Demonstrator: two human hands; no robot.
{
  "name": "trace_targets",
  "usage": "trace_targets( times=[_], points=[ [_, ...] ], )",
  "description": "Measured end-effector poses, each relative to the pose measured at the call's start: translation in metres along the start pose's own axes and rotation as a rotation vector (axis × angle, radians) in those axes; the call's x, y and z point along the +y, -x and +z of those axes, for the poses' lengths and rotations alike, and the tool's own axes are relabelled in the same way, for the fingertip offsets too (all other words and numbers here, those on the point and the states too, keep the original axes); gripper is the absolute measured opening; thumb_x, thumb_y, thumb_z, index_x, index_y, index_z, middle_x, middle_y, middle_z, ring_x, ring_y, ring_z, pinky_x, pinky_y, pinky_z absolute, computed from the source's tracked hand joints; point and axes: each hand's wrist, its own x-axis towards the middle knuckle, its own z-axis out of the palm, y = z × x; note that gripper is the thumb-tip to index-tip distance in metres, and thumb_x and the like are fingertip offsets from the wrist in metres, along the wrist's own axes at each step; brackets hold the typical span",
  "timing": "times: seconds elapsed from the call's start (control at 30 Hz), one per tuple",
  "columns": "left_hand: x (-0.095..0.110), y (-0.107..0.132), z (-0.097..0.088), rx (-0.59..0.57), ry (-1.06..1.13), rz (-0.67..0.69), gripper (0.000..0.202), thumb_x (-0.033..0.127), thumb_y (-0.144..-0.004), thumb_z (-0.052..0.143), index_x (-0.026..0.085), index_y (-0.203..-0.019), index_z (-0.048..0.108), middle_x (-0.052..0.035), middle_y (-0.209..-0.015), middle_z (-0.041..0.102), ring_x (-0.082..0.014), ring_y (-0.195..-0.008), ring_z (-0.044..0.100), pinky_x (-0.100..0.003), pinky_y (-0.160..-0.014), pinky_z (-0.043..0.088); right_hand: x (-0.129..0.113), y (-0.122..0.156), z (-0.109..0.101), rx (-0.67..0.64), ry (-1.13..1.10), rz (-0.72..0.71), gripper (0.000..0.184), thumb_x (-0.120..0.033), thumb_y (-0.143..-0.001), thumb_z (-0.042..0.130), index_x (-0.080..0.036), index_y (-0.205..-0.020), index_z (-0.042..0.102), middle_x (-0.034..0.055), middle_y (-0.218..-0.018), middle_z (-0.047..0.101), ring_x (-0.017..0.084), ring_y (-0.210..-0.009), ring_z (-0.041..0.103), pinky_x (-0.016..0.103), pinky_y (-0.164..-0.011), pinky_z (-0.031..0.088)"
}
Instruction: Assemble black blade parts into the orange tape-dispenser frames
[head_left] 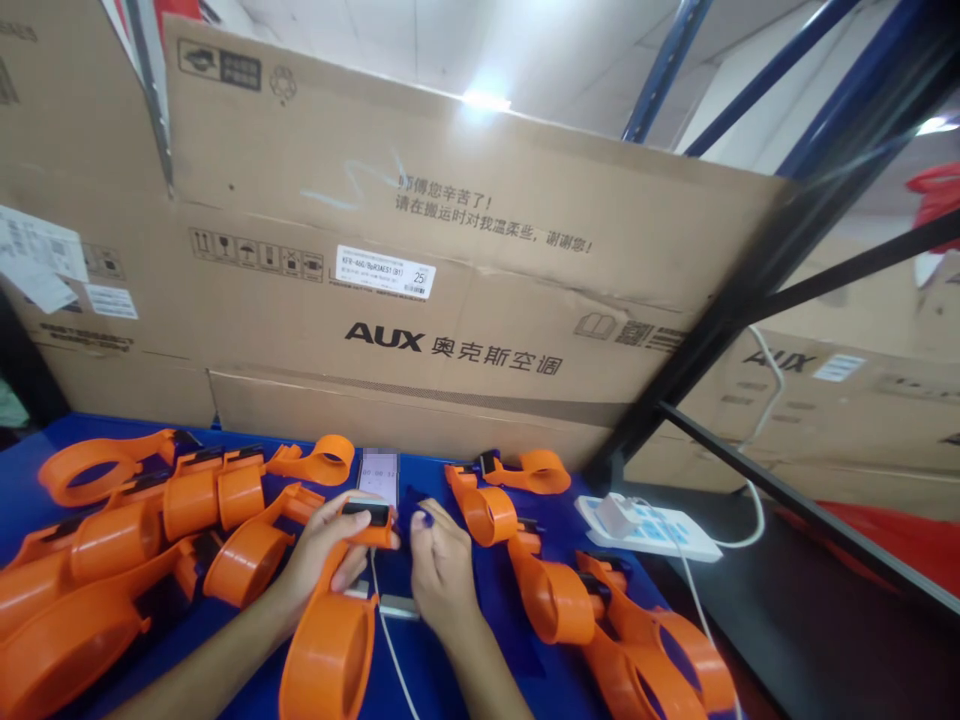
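Note:
My left hand [330,545] is closed around the head of an orange tape dispenser [326,650]. A black piece with a pale strip [367,510] sits on that head under my thumb, and the wide ring hangs down toward me. Just to the right, my right hand [442,565] is curled with thumb and fingers together. Something small and dark blue [424,518] shows at its thumb tip, too small to name. Behind the hands a phone [379,472] with a lit screen leans near the box. A flat silvery piece [399,607] lies on the blue tabletop [420,665] between my wrists.
More orange dispensers [116,535] crowd the left side, and several others [559,600] line the right. A white power strip [649,530] with a plugged-in charger lies at right. Large cardboard boxes [465,400] wall off the back. A dark metal post [697,330] slants at right; a white cable [390,640] runs toward me.

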Motion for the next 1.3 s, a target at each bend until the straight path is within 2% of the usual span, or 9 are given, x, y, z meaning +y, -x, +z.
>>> trace_targets(
  times=[0.07,0.13,0.27,0.4,0.57,0.67,0.97,1.13,1.3],
  points=[
    [0.003,0.001,0.0,-0.046,0.041,-0.017,0.027,0.04,-0.085,0.071,0.017,-0.099,0.067,-0.0009,-0.051,0.067,-0.0054,-0.026,0.03,-0.021,-0.034,0.021,0.004,-0.003,-0.003,0.08,-0.014,0.063,0.047,-0.031,-0.11,0.038,-0.021,-0.071,0.062,0.0037,-0.068,0.059,0.018,-0.064,0.057,0.029,-0.059,0.048],
    [0.004,0.002,0.0,-0.035,0.08,-0.013,0.026,0.038,-0.087,0.07,0.017,-0.102,0.066,-0.0022,-0.054,0.07,-0.0054,-0.027,0.032,-0.02,-0.035,0.022,0.01,-0.006,-0.008,0.151,-0.005,0.12,0.045,-0.035,-0.11,0.041,-0.021,-0.07,0.058,0.0023,-0.066,0.057,0.017,-0.061,0.056,0.028,-0.057,0.046],
    [0.0,-0.001,-0.002,0.06,0.124,-0.029,0.024,0.039,-0.086,0.071,0.02,-0.099,0.064,0.0067,-0.038,0.054,-0.0071,-0.027,0.03,-0.019,-0.035,0.021,0.024,-0.01,-0.02,0.249,0.008,0.241,0.038,-0.038,-0.109,0.042,-0.02,-0.082,0.061,-0.0021,-0.061,0.055,0.015,-0.05,0.051,0.025,-0.048,0.041],
    [-0.003,-0.004,-0.006,0.074,0.131,-0.035,0.027,0.042,-0.088,0.068,0.019,-0.102,0.064,0.0092,-0.034,0.046,-0.0081,-0.027,0.03,-0.02,-0.036,0.022,0.037,-0.01,-0.023,0.173,0.035,0.268,0.036,-0.036,-0.108,0.039,-0.018,-0.095,0.067,-0.0014,-0.063,0.062,0.014,-0.044,0.052,0.024,-0.044,0.043],
    [-0.004,-0.003,-0.007,0.091,0.113,-0.031,0.026,0.041,-0.09,0.068,0.019,-0.104,0.064,0.0091,-0.036,0.047,-0.0084,-0.03,0.032,-0.02,-0.039,0.028,0.046,-0.006,-0.019,0.14,0.193,0.247,0.029,-0.026,-0.1,0.05,-0.015,-0.12,0.068,0.0095,-0.089,0.075,0.024,-0.075,0.07,0.038,-0.072,0.059],
    [-0.006,-0.004,-0.007,0.107,0.103,-0.039,0.024,0.041,-0.089,0.07,0.02,-0.098,0.064,0.0083,-0.036,0.048,-0.009,-0.03,0.034,-0.021,-0.039,0.031,0.049,-0.002,-0.017,0.136,0.291,0.225,0.032,-0.021,-0.097,0.052,-0.014,-0.124,0.067,0.0191,-0.116,0.073,0.032,-0.104,0.07,0.05,-0.092,0.057],
    [-0.003,-0.001,-0.001,0.113,0.085,-0.03,0.026,0.04,-0.087,0.071,0.02,-0.103,0.066,0.0082,-0.037,0.049,-0.0086,-0.031,0.032,-0.019,-0.039,0.031,0.064,0.002,-0.016,0.138,0.412,0.188,0.034,-0.009,-0.091,0.051,-0.017,-0.119,0.07,0.0165,-0.106,0.071,0.031,-0.096,0.07,0.047,-0.086,0.06],
    [-0.006,0.001,0.0,0.13,0.064,-0.063,0.025,0.04,-0.085,0.073,0.021,-0.1,0.066,0.0079,-0.042,0.053,-0.0084,-0.032,0.034,-0.021,-0.04,0.036,0.055,-0.004,-0.018,0.119,0.372,0.192,0.033,-0.011,-0.095,0.048,-0.014,-0.12,0.069,0.0187,-0.112,0.07,0.032,-0.103,0.069,0.05,-0.089,0.059],
    [-0.008,0.001,0.0,0.166,-0.002,-0.042,0.021,0.039,-0.085,0.076,0.021,-0.091,0.066,0.0084,-0.041,0.051,-0.0068,-0.033,0.036,-0.018,-0.04,0.033,0.023,-0.007,-0.018,0.046,0.194,0.117,0.027,-0.022,-0.103,0.052,-0.022,-0.123,0.069,0.0093,-0.107,0.073,0.021,-0.088,0.071,0.033,-0.075,0.061]
  ],
)
